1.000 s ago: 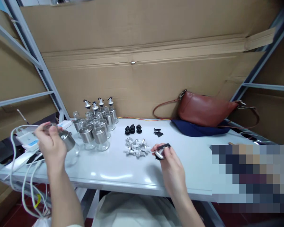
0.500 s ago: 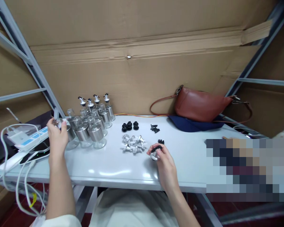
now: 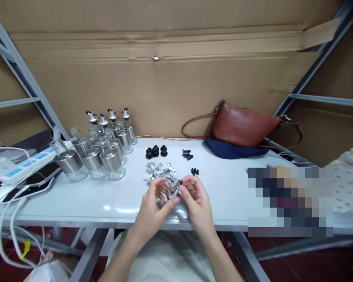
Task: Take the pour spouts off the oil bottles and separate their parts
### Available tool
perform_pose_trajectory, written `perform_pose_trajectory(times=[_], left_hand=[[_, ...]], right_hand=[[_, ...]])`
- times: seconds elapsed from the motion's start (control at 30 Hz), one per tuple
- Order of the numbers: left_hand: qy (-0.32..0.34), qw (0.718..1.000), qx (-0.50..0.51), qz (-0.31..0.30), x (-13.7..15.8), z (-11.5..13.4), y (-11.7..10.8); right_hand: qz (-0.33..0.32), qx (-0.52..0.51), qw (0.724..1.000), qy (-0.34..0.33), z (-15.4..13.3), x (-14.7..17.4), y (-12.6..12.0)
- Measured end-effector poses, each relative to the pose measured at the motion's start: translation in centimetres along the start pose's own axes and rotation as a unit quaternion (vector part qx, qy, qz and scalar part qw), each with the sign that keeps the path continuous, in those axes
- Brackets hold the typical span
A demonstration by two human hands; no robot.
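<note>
Over the front middle of the table, my left hand [image 3: 154, 205] and my right hand [image 3: 199, 203] meet with fingertips closed on one small pourer spout [image 3: 175, 188], silvery with a black lever on top. Fingers hide part of it. Just behind them lies a pile of silvery pourer spouts [image 3: 161, 169]. Beyond that are black stoppers [image 3: 155, 150] in a cluster, loose black levers [image 3: 188, 155] and a few tiny black parts [image 3: 195, 171]. To the left stand several glass bottles with steel bands [image 3: 111, 159]; pourers with black levers [image 3: 125, 113] top those at the back.
A power strip [image 3: 32, 162], dark phone-like devices [image 3: 32, 187] and white cables [image 3: 15, 211] crowd the left end. A brown bag [image 3: 242, 125] rests on a navy cap [image 3: 232, 150] at the back right. A blurred patch covers the right end; a cardboard wall [image 3: 164, 94] stands behind.
My left hand has left the bottle at the far left and come to the middle, joining my right hand at the pourer spout. My right hand has moved slightly left. The view has shifted.
</note>
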State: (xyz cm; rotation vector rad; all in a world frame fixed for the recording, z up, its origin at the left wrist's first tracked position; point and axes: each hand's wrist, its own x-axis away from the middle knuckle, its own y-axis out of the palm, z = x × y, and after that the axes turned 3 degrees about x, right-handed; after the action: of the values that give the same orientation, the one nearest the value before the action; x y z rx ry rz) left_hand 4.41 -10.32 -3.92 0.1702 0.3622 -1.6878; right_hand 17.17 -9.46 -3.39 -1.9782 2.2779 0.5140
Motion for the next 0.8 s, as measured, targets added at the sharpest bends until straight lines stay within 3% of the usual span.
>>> perform_pose_trajectory(times=[0.17, 0.3, 0.37, 0.5, 0.63, 0.8], left_hand=[[0.001, 0.999, -0.028, -0.020, -0.5, 0.5, 0.1], [0.074, 0.996, -0.050, 0.004, -0.8, 0.4, 1.1], [0.099, 0.992, -0.073, 0.026, -0.9, 0.3, 1.2], [0.058, 0.994, -0.085, 0.032, -0.9, 0.3, 0.9], [-0.011, 0.997, -0.071, -0.040, -0.9, 0.5, 0.6], [-0.003, 0.996, -0.068, -0.054, -1.1, 0.7, 0.5]], right_hand=[[0.015, -0.010, 1.000, -0.009, -0.1, 0.3, 0.1], [0.053, 0.006, 0.997, -0.047, -0.1, 0.4, 0.0], [0.025, 0.049, 0.997, -0.062, 0.0, 0.4, -0.1], [-0.060, 0.113, 0.986, -0.103, 0.2, 0.3, -0.2], [-0.067, 0.130, 0.982, -0.123, 0.1, 0.4, -0.2], [-0.111, 0.180, 0.965, -0.156, -0.1, 0.6, -0.2]])
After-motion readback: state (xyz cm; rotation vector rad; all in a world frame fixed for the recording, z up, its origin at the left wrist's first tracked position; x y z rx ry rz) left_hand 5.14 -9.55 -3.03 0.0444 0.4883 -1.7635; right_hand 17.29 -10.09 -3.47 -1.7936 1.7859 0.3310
